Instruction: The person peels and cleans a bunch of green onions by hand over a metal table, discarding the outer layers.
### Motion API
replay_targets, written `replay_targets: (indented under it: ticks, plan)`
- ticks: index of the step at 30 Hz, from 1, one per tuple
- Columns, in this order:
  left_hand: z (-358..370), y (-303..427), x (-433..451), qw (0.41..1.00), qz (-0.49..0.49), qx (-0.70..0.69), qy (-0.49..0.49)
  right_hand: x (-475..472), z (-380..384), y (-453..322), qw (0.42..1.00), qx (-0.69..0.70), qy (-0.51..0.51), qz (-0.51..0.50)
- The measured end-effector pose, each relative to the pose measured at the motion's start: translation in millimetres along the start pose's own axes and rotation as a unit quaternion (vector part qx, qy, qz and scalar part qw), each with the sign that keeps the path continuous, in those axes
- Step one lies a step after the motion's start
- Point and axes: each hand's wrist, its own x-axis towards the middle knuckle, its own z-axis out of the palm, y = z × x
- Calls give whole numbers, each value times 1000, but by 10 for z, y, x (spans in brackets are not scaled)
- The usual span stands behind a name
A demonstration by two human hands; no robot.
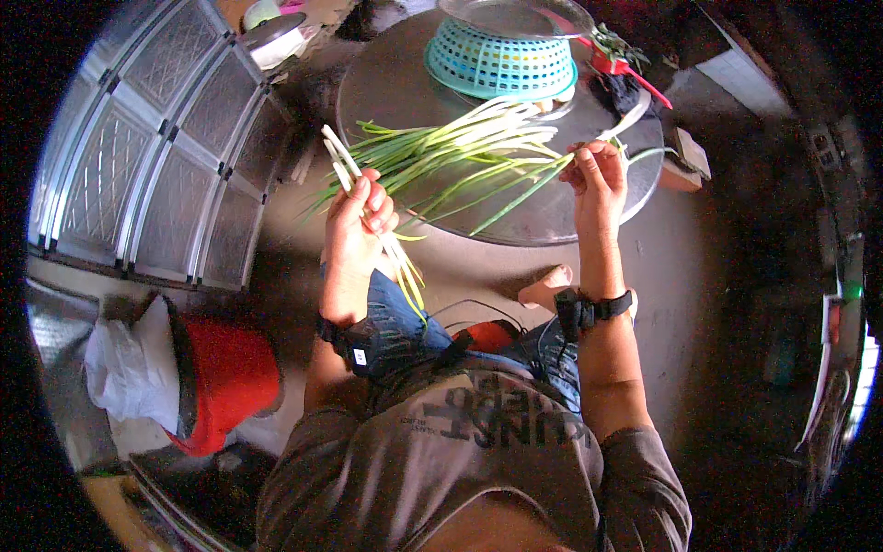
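Note:
My left hand (362, 210) is closed around a few scallions (343, 153). Their white stem ends point up past the fingers, and thin yellow-green leaves hang below the palm. To the right, my right hand (597, 169) pinches a green scallion leaf (531, 193) between thumb and fingers. A pale strip (633, 116) shows just beyond that hand; whether it is part of the same scallion I cannot tell. Between and beyond both hands, a loose pile of scallions (448, 141) lies on a round dark table (483, 217), white ends toward the far right.
A turquoise plastic basket (500, 65) stands upside down at the table's far side, a round metal tray (514, 14) on top. Beside it is a red plastic container (610, 63) with leaves. A red bin (227, 376) with a white liner stands left, below a framed glass panel (159, 138).

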Motion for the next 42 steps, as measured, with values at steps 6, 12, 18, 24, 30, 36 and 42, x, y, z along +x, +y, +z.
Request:
replay_targets:
  ticks: [6, 12, 18, 24, 30, 36, 42]
  plan:
    - [157, -48, -5, 998, -38, 49, -3, -201, -49, -119, 987, 148, -44, 34]
    - [281, -129, -68, 991, -80, 111, 13, -353, 23, -146, 980, 152, -118, 54]
    - [449, -263, -124, 977, -70, 196, 48, -601, 145, -46, 976, 93, -168, 102]
    - [729, -413, -76, 980, -35, 195, 0, -815, 293, -26, 972, 27, -205, 108]
    - [895, -436, -80, 986, -15, 168, 2, -954, 357, -20, 965, -30, -248, 86]
    - [891, -408, -102, 988, -5, 154, 0, -1037, 385, 55, 962, -88, -253, 59]
    - [815, -353, -113, 986, 4, 166, 10, -1092, 464, -4, 955, -15, -268, 122]
